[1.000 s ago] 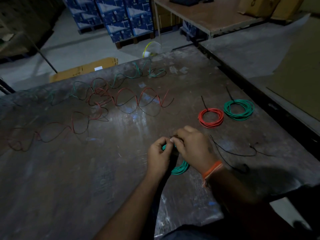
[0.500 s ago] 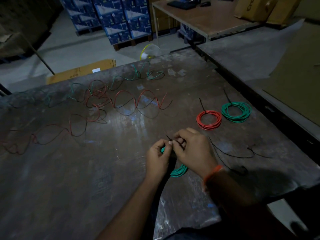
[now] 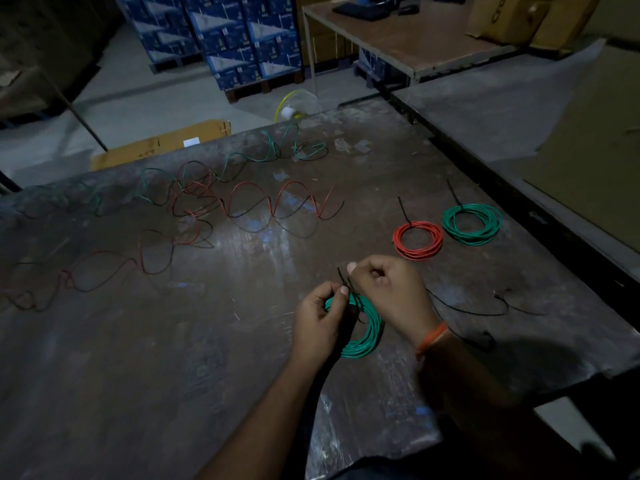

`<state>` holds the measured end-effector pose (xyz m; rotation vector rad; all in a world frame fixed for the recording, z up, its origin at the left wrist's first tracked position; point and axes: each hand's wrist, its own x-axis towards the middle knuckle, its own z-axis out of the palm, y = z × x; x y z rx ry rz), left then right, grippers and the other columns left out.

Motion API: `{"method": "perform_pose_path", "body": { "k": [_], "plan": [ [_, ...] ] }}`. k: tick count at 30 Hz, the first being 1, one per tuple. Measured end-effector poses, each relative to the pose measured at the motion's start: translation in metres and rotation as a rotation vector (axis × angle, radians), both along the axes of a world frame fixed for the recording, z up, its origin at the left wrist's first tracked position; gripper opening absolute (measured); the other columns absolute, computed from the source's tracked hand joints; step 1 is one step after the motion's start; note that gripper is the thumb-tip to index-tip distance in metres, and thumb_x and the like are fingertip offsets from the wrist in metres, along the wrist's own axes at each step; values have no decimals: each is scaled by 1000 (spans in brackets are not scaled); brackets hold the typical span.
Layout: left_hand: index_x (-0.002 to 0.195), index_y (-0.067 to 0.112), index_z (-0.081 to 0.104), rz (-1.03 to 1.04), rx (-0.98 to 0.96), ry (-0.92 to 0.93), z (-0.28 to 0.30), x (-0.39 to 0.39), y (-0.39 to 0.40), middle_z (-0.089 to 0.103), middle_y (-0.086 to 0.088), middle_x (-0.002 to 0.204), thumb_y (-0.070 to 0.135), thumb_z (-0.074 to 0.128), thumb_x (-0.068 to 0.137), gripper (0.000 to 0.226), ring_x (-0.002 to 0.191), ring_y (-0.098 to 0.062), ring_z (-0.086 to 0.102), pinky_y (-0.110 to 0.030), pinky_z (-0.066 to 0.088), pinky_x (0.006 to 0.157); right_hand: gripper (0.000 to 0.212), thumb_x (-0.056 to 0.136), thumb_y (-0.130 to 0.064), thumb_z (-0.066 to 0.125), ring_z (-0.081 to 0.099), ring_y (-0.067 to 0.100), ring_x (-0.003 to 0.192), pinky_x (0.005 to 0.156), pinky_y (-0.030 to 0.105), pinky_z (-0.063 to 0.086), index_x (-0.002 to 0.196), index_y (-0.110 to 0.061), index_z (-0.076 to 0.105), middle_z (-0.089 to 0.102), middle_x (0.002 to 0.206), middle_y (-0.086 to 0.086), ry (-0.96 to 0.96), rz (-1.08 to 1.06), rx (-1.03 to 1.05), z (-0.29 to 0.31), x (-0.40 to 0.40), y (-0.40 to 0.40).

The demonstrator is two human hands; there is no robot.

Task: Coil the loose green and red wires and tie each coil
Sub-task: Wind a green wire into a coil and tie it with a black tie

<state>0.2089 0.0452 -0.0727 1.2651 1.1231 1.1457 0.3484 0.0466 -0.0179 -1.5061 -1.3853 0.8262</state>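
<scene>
left hand (image 3: 320,323): fingers pinched | right hand (image 3: 388,296): fingers curled, pinching

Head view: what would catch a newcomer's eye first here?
Both hands at the near middle: the left hand and right hand pinch a black tie over a green coil. To the right lie two tied coils side by side, a red coil and a second green coil. Loose red and green wires sprawl across the far left of the table.
</scene>
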Motion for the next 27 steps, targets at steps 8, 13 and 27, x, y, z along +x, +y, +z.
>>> {"method": "perform_pose_path", "body": {
  "k": [8, 13, 27],
  "plan": [
    [85, 12, 67, -49, 25, 60, -2, -1, -2, 61, -5, 67, 35, 60, 97, 26, 63, -17, 52, -35, 39, 61, 35, 91, -22, 69, 43, 8, 42, 47, 22, 33, 58, -13, 64, 51, 50, 0, 294, 66, -325, -3, 5, 18],
    [85, 8, 66, -48, 46, 84, 0, -2, -2, 67, -17, 71, 31, 59, 100, 28, 65, -19, 60, -40, 45, 59, 19, 91, 0, 66, 47, 7, 45, 47, 19, 39, 73, -5, 65, 54, 53, 1, 444, 77, -310, 1, -1, 22],
    [79, 10, 63, -25, 112, 121, 3, -2, -3, 62, 3, 69, 23, 58, 98, 23, 68, -9, 57, -31, 45, 62, 9, 89, -5, 72, 55, 8, 57, 59, 25, 44, 81, -9, 69, 62, 63, 0, 382, 160, -300, -5, -1, 27]
  ]
}}
